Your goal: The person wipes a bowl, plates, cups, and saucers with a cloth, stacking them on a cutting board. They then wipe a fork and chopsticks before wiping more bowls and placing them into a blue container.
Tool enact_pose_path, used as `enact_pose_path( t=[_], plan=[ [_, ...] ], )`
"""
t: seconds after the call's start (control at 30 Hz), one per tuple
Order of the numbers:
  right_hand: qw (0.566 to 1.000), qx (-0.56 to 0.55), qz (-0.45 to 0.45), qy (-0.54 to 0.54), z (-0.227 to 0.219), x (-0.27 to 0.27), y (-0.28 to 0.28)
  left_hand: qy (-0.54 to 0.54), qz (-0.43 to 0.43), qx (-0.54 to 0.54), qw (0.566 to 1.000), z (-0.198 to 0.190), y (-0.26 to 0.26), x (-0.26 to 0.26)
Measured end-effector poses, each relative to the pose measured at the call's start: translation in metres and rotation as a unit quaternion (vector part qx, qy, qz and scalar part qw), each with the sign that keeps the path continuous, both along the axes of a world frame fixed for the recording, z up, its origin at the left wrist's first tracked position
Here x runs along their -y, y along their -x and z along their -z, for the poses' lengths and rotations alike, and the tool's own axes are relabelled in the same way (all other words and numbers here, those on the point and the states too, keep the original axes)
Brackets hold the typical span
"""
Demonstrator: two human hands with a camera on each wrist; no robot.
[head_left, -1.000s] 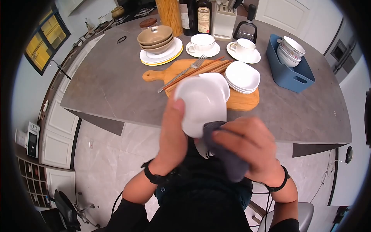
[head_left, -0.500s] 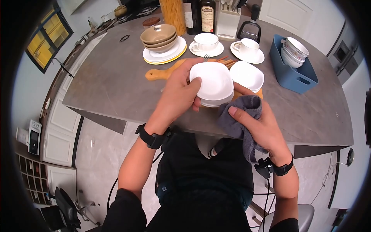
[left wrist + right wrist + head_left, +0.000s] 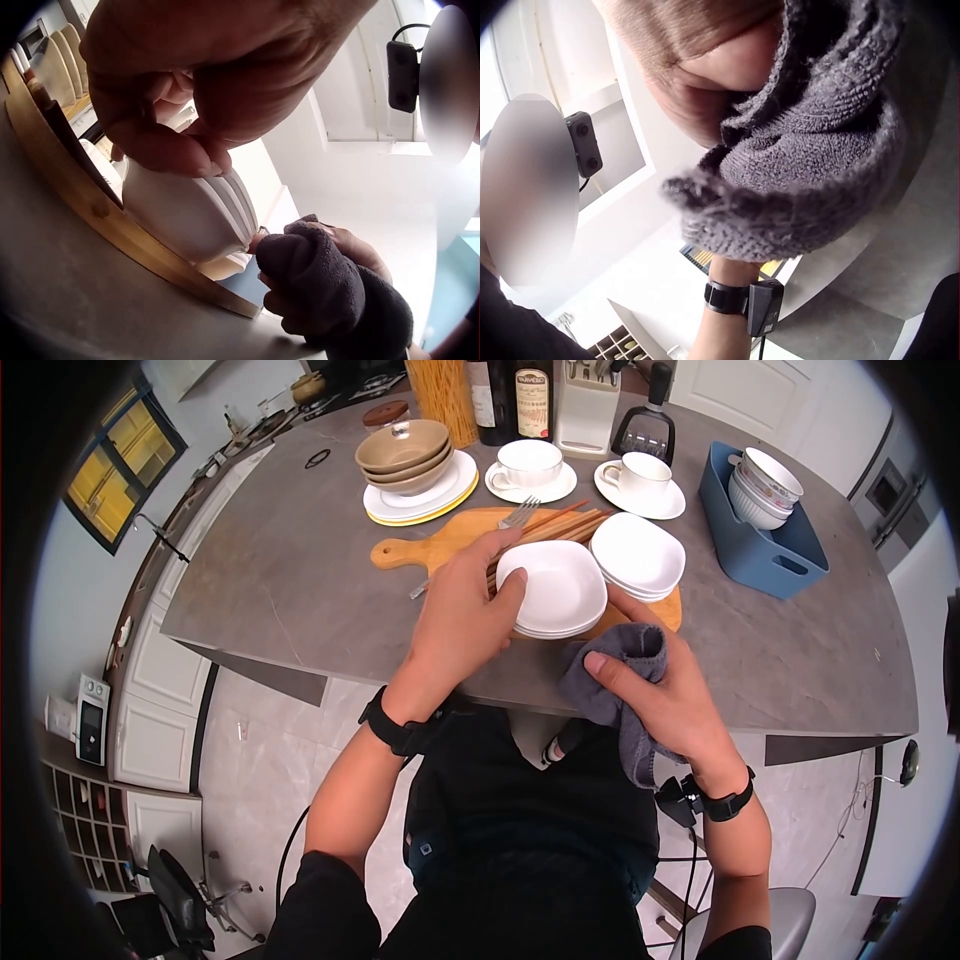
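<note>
A short stack of white squarish bowls (image 3: pixel 560 588) sits at the front of the wooden board (image 3: pixel 402 553). My left hand (image 3: pixel 462 603) grips its top bowl at the left rim, thumb on the near side; in the left wrist view the fingertips (image 3: pixel 212 166) pinch the rims. My right hand (image 3: pixel 668 685) holds a bunched grey cloth (image 3: pixel 618 695), thumb over it, with a finger stretched toward the stack's right edge. The cloth (image 3: pixel 802 165) fills much of the right wrist view. Another stack of white dishes (image 3: pixel 640 552) stands just right on the board.
Chopsticks (image 3: pixel 570 526) and a fork (image 3: pixel 520 513) lie on the board. Behind stand brown bowls (image 3: pixel 403 448) on plates (image 3: pixel 455 490), two cups (image 3: pixel 530 462) on saucers, bottles (image 3: pixel 535 405) and a knife block (image 3: pixel 587 410). A blue basket (image 3: pixel 755 560) with bowls is at right.
The white bowl, earlier held up and touched by the cloth, has come down onto the stack. My right hand with the cloth has moved away from its inside to the right.
</note>
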State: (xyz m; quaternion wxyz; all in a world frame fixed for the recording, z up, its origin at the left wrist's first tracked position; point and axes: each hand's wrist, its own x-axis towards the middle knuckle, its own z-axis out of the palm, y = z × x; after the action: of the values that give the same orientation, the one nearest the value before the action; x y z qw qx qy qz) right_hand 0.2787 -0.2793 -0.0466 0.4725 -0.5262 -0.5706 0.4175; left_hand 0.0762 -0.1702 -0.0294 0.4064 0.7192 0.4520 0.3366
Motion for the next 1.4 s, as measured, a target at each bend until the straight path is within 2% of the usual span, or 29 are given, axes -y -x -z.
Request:
enact_pose_path(
  t=[0.17,0.23,0.27,0.3,0.33,0.37,0.4,0.43,0.47,0.5,0.57,0.6,0.73,0.83,0.9,0.93,1.0,1.03,1.1,1.13,1.2,1.23,1.3,1.37,1.4],
  plan=[
    [1.000,0.008,-0.008,0.011,-0.005,0.003,-0.001,-0.006,0.000,-0.003,1.000,0.004,-0.001,-0.002],
    [0.996,0.083,0.022,0.004,-0.007,0.006,-0.005,-0.021,-0.001,-0.005,1.000,0.012,0.001,-0.009],
    [0.996,0.084,0.023,0.004,-0.017,0.008,-0.008,-0.116,0.004,0.021,0.993,0.030,0.004,-0.021],
    [0.994,0.100,0.054,-0.004,-0.034,0.011,-0.011,-0.208,0.009,0.047,0.977,0.040,0.006,-0.027],
    [0.990,0.116,0.085,-0.010,-0.044,0.011,-0.015,-0.207,0.010,0.048,0.977,0.028,0.006,-0.019],
    [0.981,0.134,0.128,-0.056,-0.043,0.008,-0.019,-0.156,-0.010,0.031,0.987,0.012,0.008,-0.008],
    [0.955,0.245,0.150,-0.069,-0.049,0.003,-0.025,-0.106,-0.029,0.014,0.994,0.001,0.009,0.002],
    [0.916,0.353,0.171,-0.083,-0.057,-0.004,-0.032,-0.107,-0.026,0.017,0.994,-0.002,0.008,0.007],
    [0.892,0.409,0.158,-0.105,-0.056,-0.009,-0.038,-0.106,-0.027,0.032,0.993,-0.005,0.008,0.011],
    [0.890,0.412,0.161,-0.107,-0.056,-0.014,-0.040,-0.107,-0.029,0.049,0.993,-0.007,0.007,0.014],
    [0.850,0.517,0.087,-0.053,-0.051,-0.022,-0.041,-0.106,-0.029,0.064,0.992,-0.005,0.007,0.020],
    [0.847,0.515,0.087,-0.102,-0.043,-0.025,-0.041,-0.103,-0.030,0.075,0.991,-0.004,0.008,0.022],
    [0.845,0.520,0.097,-0.076,-0.046,-0.024,-0.042,-0.089,-0.023,0.108,0.990,-0.005,0.012,0.034],
    [0.854,0.499,0.102,-0.109,-0.043,-0.024,-0.048,-0.098,-0.012,0.098,0.990,-0.009,0.015,0.040],
    [0.848,0.476,0.146,-0.183,-0.041,-0.026,-0.050,-0.082,0.013,0.105,0.991,-0.010,0.016,0.044],
    [0.847,0.477,0.146,-0.184,-0.044,-0.025,-0.048,-0.083,0.013,0.107,0.991,-0.009,0.016,0.045],
    [0.856,0.406,0.215,-0.236,-0.054,-0.019,-0.039,-0.036,0.041,0.163,0.985,-0.008,0.013,0.048],
    [0.856,0.407,0.213,-0.238,-0.057,-0.015,-0.033,-0.037,0.039,0.165,0.985,-0.009,0.010,0.052],
    [0.834,0.367,0.195,-0.362,-0.057,0.000,-0.018,0.087,0.076,0.274,0.955,-0.017,0.004,0.061],
    [0.828,0.387,0.150,-0.377,-0.058,0.010,-0.010,0.088,0.075,0.275,0.955,-0.023,0.005,0.063],
    [0.824,0.397,0.050,-0.401,-0.057,0.025,0.004,0.292,0.192,0.365,0.863,-0.033,0.005,0.065],
    [0.825,0.399,0.016,-0.400,-0.057,0.029,0.010,0.292,0.193,0.364,0.863,-0.030,0.008,0.063],
    [0.831,0.382,0.000,-0.404,-0.051,0.024,0.011,0.345,0.206,0.396,0.826,-0.022,0.014,0.057],
    [0.836,0.365,-0.018,-0.410,-0.049,0.022,0.011,0.351,0.174,0.419,0.819,-0.021,0.014,0.058],
    [0.877,0.305,0.039,-0.368,-0.049,0.024,0.010,0.336,0.145,0.409,0.836,-0.020,0.014,0.058]
  ],
)
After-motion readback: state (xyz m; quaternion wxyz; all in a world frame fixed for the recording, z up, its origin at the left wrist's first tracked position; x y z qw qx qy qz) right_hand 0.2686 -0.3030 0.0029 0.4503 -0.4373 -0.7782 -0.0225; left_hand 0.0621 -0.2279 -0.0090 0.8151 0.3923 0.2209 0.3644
